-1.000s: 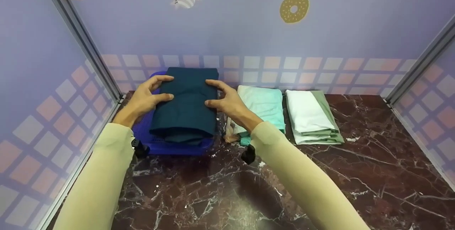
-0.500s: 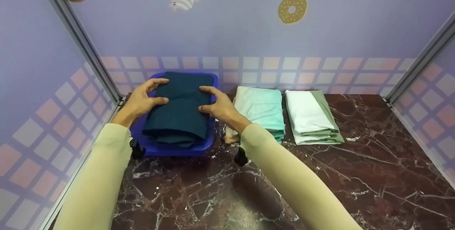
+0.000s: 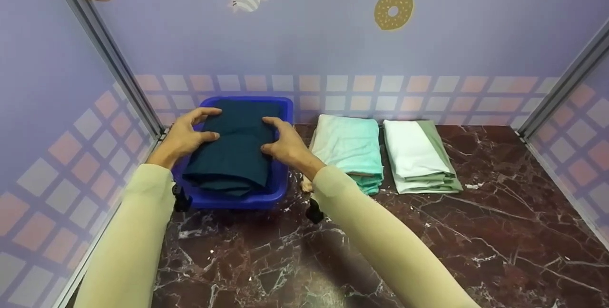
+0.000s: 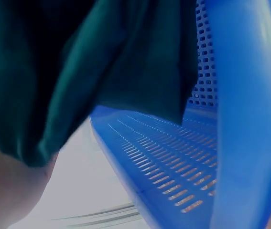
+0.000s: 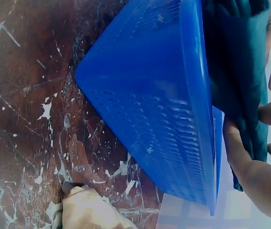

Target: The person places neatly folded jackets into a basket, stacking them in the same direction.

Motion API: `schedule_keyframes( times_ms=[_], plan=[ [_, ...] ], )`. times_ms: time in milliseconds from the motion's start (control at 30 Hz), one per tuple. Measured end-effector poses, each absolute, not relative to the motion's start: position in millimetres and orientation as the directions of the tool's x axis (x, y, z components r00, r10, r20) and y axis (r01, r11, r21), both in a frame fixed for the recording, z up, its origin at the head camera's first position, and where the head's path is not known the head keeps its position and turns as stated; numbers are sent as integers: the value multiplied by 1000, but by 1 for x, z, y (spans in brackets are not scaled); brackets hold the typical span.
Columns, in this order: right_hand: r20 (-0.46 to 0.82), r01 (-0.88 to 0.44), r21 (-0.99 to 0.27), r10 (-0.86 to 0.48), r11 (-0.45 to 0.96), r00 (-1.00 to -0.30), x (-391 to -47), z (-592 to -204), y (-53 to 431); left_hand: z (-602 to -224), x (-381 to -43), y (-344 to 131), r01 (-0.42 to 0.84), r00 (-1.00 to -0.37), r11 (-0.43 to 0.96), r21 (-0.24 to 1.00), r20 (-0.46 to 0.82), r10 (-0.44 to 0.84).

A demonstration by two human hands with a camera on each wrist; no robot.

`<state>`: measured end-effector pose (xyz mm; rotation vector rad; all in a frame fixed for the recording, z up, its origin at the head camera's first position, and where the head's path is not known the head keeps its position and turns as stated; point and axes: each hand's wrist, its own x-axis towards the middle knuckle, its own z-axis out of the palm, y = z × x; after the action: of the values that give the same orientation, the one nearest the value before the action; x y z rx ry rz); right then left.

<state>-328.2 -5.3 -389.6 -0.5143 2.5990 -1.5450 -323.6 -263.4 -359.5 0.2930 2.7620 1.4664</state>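
A folded dark teal cloth [image 3: 238, 141] lies over the mouth of a blue plastic basket [image 3: 280, 189] in the head view. My left hand [image 3: 183, 135] grips the cloth's left side, thumb and fingertips on top. On the opposite side my right hand [image 3: 288, 145] pinches the edge. From the right wrist, the right fingers and thumb close on the layered cloth [image 5: 240, 71], just past the basket's rim. The left wrist view has the cloth [image 4: 140, 67] hanging above the slotted basket wall [image 4: 173, 162]. What lies beneath the cloth is hidden.
To the right of the basket lies a folded mint-green cloth [image 3: 349, 148], with a beige bit of fabric [image 3: 307, 184] by its left corner. Beyond it sits a folded white and green cloth [image 3: 416, 155]. Patterned walls border the dark marbled table [image 3: 476, 232] on three sides.
Both hands have brought the teal cloth left and downward toward the basket's mouth, so more of the basket's right and far rims shows. The other folded cloths stay in place.
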Motion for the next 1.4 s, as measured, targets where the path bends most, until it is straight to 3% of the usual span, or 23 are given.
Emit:
schedule_keyframes(
  times_ms=[467,1100,1400],
  plan=[
    [140,-298,-775,-308,557,-941,-332,-392,-13,-365,-324,-268,144,-985,551,822,64,163],
    [99,-263,-768,-297,584,-950,-335,-401,-21,-378,-330,-265,106,-988,582,806,22,151],
    [105,-295,-705,-316,645,-943,-334,-403,-33,-389,-329,-272,122,-989,577,808,47,143]
  ],
)
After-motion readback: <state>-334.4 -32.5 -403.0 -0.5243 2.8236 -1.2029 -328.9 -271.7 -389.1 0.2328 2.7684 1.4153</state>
